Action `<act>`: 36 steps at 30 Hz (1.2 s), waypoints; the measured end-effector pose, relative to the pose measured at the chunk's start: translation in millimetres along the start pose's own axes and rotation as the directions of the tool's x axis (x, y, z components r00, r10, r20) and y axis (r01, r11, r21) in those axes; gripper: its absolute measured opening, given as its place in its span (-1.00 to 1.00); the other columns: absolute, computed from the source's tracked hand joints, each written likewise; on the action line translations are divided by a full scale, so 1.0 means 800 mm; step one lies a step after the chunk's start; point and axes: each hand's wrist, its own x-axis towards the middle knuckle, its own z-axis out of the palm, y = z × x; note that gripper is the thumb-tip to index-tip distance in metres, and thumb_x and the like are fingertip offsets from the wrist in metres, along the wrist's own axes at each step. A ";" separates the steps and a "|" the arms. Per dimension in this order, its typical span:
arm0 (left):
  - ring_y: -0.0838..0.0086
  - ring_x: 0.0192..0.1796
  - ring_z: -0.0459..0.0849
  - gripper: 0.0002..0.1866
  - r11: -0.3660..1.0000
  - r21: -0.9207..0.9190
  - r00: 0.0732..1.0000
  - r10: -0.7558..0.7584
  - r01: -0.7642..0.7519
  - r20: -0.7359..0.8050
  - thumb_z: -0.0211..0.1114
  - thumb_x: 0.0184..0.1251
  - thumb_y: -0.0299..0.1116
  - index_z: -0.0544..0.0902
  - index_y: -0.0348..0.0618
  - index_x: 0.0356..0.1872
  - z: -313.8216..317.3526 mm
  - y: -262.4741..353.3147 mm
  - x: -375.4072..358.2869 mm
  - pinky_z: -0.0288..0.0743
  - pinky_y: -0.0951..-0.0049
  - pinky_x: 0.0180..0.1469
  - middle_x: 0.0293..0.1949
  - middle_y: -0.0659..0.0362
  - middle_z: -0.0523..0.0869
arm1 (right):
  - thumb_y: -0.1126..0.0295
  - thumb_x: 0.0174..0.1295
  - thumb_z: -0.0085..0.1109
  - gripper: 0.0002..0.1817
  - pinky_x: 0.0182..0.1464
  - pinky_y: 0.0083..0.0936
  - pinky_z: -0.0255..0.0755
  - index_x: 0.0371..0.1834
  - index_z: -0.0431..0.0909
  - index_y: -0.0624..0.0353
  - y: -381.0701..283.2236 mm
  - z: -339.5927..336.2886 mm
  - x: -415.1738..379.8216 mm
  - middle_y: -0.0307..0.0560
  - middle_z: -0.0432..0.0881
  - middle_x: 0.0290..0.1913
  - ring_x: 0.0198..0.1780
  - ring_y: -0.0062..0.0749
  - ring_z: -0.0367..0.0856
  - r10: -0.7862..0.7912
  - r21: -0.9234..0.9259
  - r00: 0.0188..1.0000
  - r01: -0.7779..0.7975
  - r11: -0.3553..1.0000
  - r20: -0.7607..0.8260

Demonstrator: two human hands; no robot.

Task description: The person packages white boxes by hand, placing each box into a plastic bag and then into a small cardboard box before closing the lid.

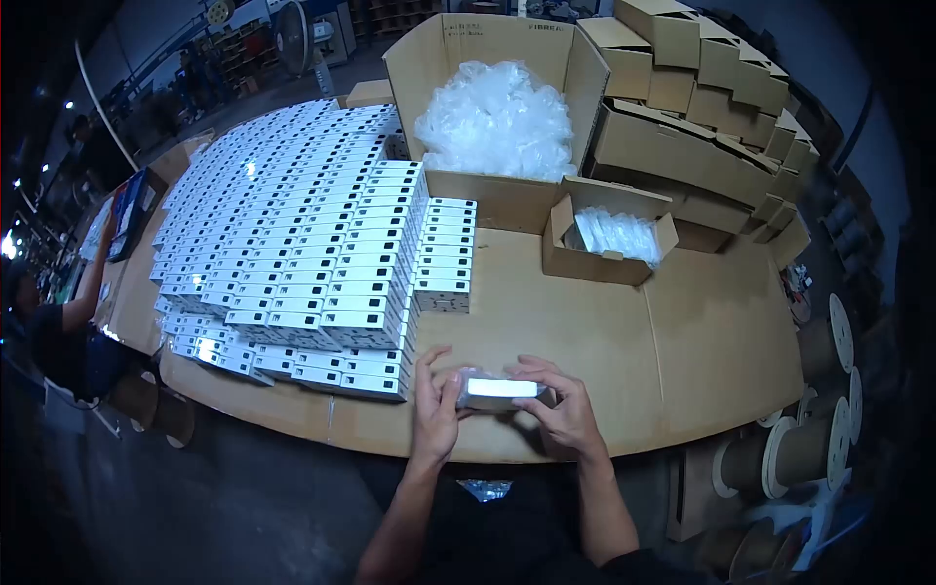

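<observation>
Our left hand (437,414) and right hand (565,405) have their grip clamped on opposite ends of a small white box (501,388), with clear film (475,374) about it, close to the front edge of the tabletop (575,341). We do best to press lightly, keep the box level and stay inward of that edge. The stacked boxes (292,244) stand just beside our left fingers, so we should favour the room rightward, short of the small open carton (595,264); beyond, the large carton (487,202) limits our reach.

A dark top (497,541) is showing, its right sleeve (639,569) ending above a bare forearm (602,502); both hands (436,411) are showing bare.
</observation>
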 end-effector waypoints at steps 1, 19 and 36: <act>0.39 0.13 0.70 -0.65 0.999 0.041 0.997 0.026 -0.029 0.069 0.08 0.71 -0.27 0.48 -0.28 0.29 0.000 0.006 -0.002 0.73 0.40 0.08 0.21 0.02 0.63 | 0.47 0.15 0.52 -0.64 0.41 -0.21 0.45 0.05 0.78 0.20 -0.004 -0.004 0.003 0.02 0.73 0.22 0.35 -0.10 0.62 -0.042 -0.013 0.999 0.042 0.999 0.000; 0.40 0.26 0.65 -0.63 0.900 0.349 0.931 0.139 -0.261 0.337 0.35 0.51 -0.47 0.57 -0.32 0.26 0.000 -0.008 0.041 0.63 0.39 0.19 0.30 0.06 0.57 | 0.52 0.26 0.42 -0.84 -0.29 -0.43 0.61 -0.17 0.65 0.29 -0.038 -0.084 0.043 0.00 0.73 -0.32 -0.34 -0.29 0.77 -0.206 -0.397 0.956 0.275 0.876 0.207; -0.17 0.06 0.69 -0.14 -0.021 0.856 0.837 0.197 -0.517 0.511 0.36 0.41 -0.29 0.15 0.02 0.67 0.149 -0.026 0.218 0.64 -0.08 0.10 0.18 -0.21 0.61 | 0.57 0.28 0.34 -0.82 -0.26 -0.11 0.56 -0.10 0.57 0.30 0.045 -0.141 0.207 0.16 0.65 -0.27 -0.30 0.08 0.70 -0.500 -0.652 0.771 0.148 0.743 -0.395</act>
